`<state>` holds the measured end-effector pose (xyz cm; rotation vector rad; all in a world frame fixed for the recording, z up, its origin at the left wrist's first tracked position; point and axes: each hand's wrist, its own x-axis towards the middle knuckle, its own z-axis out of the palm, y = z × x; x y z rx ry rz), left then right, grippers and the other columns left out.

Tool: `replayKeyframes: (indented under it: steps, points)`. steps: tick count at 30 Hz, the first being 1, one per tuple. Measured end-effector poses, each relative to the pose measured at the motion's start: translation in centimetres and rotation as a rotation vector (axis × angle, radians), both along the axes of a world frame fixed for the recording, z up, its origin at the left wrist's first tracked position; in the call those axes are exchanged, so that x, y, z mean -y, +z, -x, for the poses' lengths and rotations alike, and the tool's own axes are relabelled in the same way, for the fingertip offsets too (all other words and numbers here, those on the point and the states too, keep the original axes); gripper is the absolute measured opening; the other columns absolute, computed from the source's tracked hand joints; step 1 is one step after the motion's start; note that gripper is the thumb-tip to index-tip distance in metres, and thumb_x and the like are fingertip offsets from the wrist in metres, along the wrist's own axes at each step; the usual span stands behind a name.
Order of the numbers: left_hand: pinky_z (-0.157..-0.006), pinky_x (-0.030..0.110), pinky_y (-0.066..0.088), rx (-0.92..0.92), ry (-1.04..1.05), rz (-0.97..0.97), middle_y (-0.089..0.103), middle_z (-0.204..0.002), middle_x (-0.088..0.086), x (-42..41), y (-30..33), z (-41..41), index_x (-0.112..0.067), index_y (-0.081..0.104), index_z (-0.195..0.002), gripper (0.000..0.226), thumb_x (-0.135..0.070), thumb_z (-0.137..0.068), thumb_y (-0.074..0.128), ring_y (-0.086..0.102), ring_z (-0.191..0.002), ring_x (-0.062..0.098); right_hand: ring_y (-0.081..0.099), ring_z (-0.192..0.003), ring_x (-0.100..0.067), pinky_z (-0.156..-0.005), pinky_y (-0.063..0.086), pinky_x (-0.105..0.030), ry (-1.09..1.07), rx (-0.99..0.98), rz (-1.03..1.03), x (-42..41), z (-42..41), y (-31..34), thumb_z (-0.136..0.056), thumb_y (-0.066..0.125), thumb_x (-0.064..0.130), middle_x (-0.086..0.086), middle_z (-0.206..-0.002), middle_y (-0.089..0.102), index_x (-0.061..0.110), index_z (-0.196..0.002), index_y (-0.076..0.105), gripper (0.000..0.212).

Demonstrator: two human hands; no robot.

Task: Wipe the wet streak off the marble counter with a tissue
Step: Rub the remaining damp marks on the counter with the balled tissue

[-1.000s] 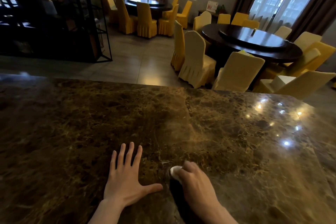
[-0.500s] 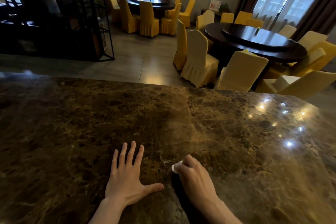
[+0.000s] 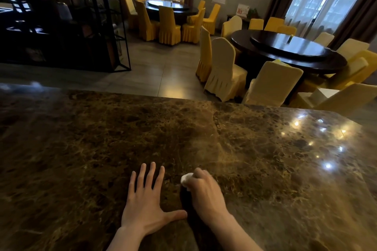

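A brown veined marble counter fills the lower half of the head view. My right hand is closed around a small wad of white tissue, whose tip pokes out past my fingers and presses on the stone. My left hand lies flat on the counter just to the left, fingers spread, holding nothing. A pale hazy smear runs up the counter beyond the tissue. A dark shadow lies under my right hand.
The counter's far edge drops to a tiled floor. Beyond stand round dark dining tables ringed by yellow covered chairs. A black metal shelf frame stands at the left. Light spots glint on the counter's right side.
My right hand with the tissue has slid a little away from me along the counter. My left hand has stayed flat in place.
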<state>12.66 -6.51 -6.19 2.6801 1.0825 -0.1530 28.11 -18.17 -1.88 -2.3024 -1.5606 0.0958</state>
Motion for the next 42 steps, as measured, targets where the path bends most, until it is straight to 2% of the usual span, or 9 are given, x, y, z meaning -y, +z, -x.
replayKeyframes:
  steps: [6, 12, 15, 23, 26, 31, 35, 38, 42]
  points:
    - [-0.128, 0.056, -0.019, 0.047, 0.006, 0.0, -0.037, -0.168, -0.005, 0.1, -0.3, 0.1, -0.034, -0.024, -0.16, 0.149, -0.12, -0.046, 0.016, -0.044, -0.15, 0.022, 0.051, -0.087, -0.016, -0.071, 0.045, -0.027, -0.37, -0.011, -0.048, 2.2, -3.2, 0.7, -0.094, 0.06, 0.008, 0.003, -0.089, 0.053, 0.021, -0.099, 0.076, 0.021]
    - [-0.13, 0.057, -0.016, -0.007, -0.006, -0.019, -0.038, -0.168, -0.001, 0.0, -0.1, 0.1, -0.032, -0.028, -0.16, 0.144, -0.117, -0.051, 0.013, -0.043, -0.151, 0.025, 0.045, -0.089, -0.009, -0.071, 0.041, -0.022, 0.067, -0.109, 0.004, 1.2, 1.8, 0.5, -0.086, 0.067, 0.012, 0.01, -0.094, 0.052, 0.03, -0.103, 0.07, 0.025]
    - [-0.13, 0.057, -0.016, 0.004, -0.003, -0.014, -0.039, -0.167, -0.002, 0.0, -0.1, 0.2, -0.032, -0.027, -0.16, 0.147, -0.119, -0.046, 0.008, -0.041, -0.152, 0.024, 0.041, -0.086, -0.007, -0.068, 0.035, -0.019, 0.111, -0.066, 0.015, 2.7, 0.9, 0.0, -0.089, 0.064, 0.018, 0.012, -0.092, 0.051, 0.031, -0.102, 0.07, 0.02]
    - [-0.129, 0.055, -0.018, 0.035, 0.011, -0.01, -0.035, -0.168, -0.006, 0.0, -0.3, 0.2, -0.035, -0.023, -0.161, 0.146, -0.119, -0.047, 0.014, -0.039, -0.153, 0.022, 0.056, -0.08, -0.023, -0.065, 0.045, -0.032, -0.543, -0.033, -0.099, 7.4, -5.3, 0.0, -0.089, 0.064, 0.002, 0.001, -0.076, 0.056, 0.011, -0.081, 0.075, 0.016]
    - [-0.129, 0.054, -0.019, 0.024, 0.015, 0.005, -0.035, -0.168, -0.006, -0.1, -0.2, 0.1, -0.036, -0.026, -0.158, 0.146, -0.12, -0.046, 0.014, -0.039, -0.153, 0.022, 0.056, -0.089, -0.017, -0.073, 0.04, -0.024, -0.337, -0.102, -0.148, 6.0, -1.5, -0.4, -0.089, 0.066, 0.005, 0.002, -0.089, 0.063, 0.021, -0.093, 0.076, 0.02]
    - [-0.129, 0.052, -0.02, -0.01, 0.022, 0.02, -0.038, -0.166, -0.006, -0.2, 0.0, 0.0, -0.037, -0.032, -0.154, 0.145, -0.12, -0.043, 0.012, -0.041, -0.151, 0.021, 0.052, -0.085, -0.011, -0.066, 0.034, -0.019, -0.054, -0.041, -0.11, 7.2, 0.5, -1.5, -0.084, 0.071, 0.02, 0.01, -0.085, 0.06, 0.03, -0.096, 0.073, 0.016]
    - [-0.129, 0.052, -0.02, -0.028, 0.022, 0.019, -0.039, -0.166, -0.006, -0.2, 0.3, 0.0, -0.036, -0.032, -0.154, 0.147, -0.12, -0.041, 0.01, -0.04, -0.152, 0.022, 0.055, -0.084, -0.022, -0.069, 0.044, -0.031, -0.476, 0.054, -0.128, 11.1, -7.1, -1.2, -0.087, 0.072, 0.016, 0.0, -0.085, 0.063, 0.018, -0.087, 0.075, 0.004]
    - [-0.129, 0.053, -0.019, -0.039, 0.022, 0.022, -0.038, -0.165, -0.006, -0.2, 0.5, -0.3, -0.036, -0.033, -0.153, 0.147, -0.12, -0.04, 0.01, -0.037, -0.153, 0.022, 0.054, -0.082, -0.027, -0.069, 0.047, -0.035, -0.757, 0.068, -0.079, 13.5, -11.3, -0.8, -0.085, 0.072, 0.007, -0.005, -0.081, 0.065, 0.013, -0.089, 0.079, 0.01]
    - [-0.129, 0.054, -0.019, -0.064, 0.021, 0.031, -0.04, -0.164, -0.005, 0.0, 0.8, -0.3, -0.035, -0.037, -0.15, 0.146, -0.12, -0.04, 0.007, -0.037, -0.153, 0.023, 0.051, -0.096, -0.02, -0.083, 0.045, -0.03, -0.664, 0.027, -0.099, 10.2, -8.9, -1.0, -0.087, 0.062, 0.002, 0.001, -0.098, 0.066, 0.02, -0.099, 0.077, 0.026]
